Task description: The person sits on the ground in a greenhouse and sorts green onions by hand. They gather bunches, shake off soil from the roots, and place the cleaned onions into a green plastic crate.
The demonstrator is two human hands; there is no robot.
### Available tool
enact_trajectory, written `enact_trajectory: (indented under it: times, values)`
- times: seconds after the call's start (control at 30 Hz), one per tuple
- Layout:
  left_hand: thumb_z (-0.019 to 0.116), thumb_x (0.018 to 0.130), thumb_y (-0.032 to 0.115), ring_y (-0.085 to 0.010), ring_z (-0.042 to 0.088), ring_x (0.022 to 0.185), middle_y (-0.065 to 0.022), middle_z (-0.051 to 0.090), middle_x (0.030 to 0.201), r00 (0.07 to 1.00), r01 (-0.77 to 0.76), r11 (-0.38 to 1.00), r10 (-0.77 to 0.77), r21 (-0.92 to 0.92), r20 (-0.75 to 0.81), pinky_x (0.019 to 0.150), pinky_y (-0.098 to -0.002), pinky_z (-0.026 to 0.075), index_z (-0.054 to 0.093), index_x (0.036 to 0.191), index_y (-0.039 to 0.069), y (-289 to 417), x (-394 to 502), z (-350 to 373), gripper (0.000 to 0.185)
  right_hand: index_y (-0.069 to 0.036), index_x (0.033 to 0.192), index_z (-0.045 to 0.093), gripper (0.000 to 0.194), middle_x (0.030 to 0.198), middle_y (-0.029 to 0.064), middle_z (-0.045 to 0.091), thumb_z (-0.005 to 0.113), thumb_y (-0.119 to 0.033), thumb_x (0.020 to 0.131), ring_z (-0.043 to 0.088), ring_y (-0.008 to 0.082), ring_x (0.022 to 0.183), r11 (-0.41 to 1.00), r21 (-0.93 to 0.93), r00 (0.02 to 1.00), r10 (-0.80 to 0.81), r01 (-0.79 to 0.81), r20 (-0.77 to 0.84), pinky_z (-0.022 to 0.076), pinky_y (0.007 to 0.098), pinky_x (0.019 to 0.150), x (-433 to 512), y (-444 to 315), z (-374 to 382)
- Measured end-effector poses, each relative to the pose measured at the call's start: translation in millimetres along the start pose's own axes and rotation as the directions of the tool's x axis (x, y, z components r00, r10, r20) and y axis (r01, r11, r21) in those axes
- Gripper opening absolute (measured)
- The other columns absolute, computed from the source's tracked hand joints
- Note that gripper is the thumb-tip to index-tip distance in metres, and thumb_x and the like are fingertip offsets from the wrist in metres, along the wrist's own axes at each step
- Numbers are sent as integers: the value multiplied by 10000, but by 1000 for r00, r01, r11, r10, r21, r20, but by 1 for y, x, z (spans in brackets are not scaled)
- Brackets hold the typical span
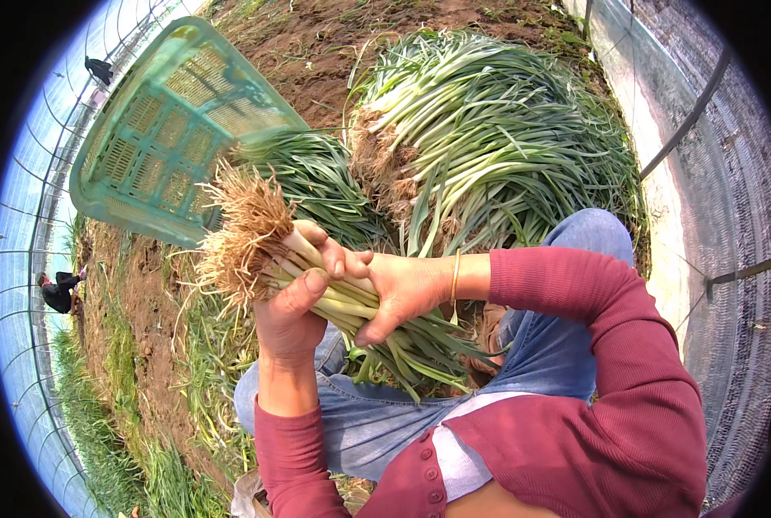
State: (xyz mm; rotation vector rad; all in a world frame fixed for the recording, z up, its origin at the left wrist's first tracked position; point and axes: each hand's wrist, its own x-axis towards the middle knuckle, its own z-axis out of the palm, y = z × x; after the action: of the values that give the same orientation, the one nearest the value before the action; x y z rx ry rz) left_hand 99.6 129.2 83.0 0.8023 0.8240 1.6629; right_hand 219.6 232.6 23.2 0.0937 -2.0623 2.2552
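A bunch of long-leaved alliums, leeks or green garlic (pixel 343 305), lies slantwise across both my hands above my lap. Its matted tan roots (pixel 243 236) point to the upper left, and its green leaves hang toward my lower right. My left hand (pixel 298 294) clasps the pale stalks just below the roots, thumb on top. Farther along the stalks, my right hand (pixel 402 291) wraps over them, with a thin bangle at its wrist. Some left-hand fingers are hidden behind the bunch.
A large pile of the same alliums (pixel 489 136) lies on the soil ahead. A green plastic crate (pixel 165 136) lies tipped at the left, with more greens (pixel 314 181) at its mouth. Plastic sheeting (pixel 683 162) runs along the right. Another person (pixel 60 292) crouches far left.
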Motion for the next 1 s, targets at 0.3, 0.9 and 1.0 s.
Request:
enact_trajectory:
  times: [0.3, 0.9, 1.0]
  values:
    - [681, 822, 80, -137, 524, 680, -31, 519, 742, 832, -185, 888, 370, 420, -414, 760, -353, 496, 525, 1033, 9, 29, 4, -30, 271, -18, 946, 630, 246, 994, 155, 639, 567, -236, 850, 595, 317, 1038, -174, -888, 905, -111, -425, -411, 410, 483, 971, 11, 109, -172]
    - [690, 803, 96, -160, 540, 693, -38, 535, 766, 910, -56, 976, 136, 210, -391, 779, -375, 496, 515, 1056, 27, 9, 11, -32, 315, -46, 964, 513, 223, 820, 150, 613, 628, -209, 863, 624, 335, 809, 68, -956, 832, -478, -286, -283, 499, 429, 706, -36, 0, -216]
    - [709, 783, 61, -170, 571, 682, -48, 560, 776, 896, -72, 976, 154, 207, -417, 743, -377, 524, 524, 1070, 8, 5, 17, -23, 345, -37, 957, 484, 245, 789, 193, 595, 579, -259, 917, 606, 389, 773, 199, -957, 820, -498, -210, -283, 486, 455, 644, -28, -69, -182]
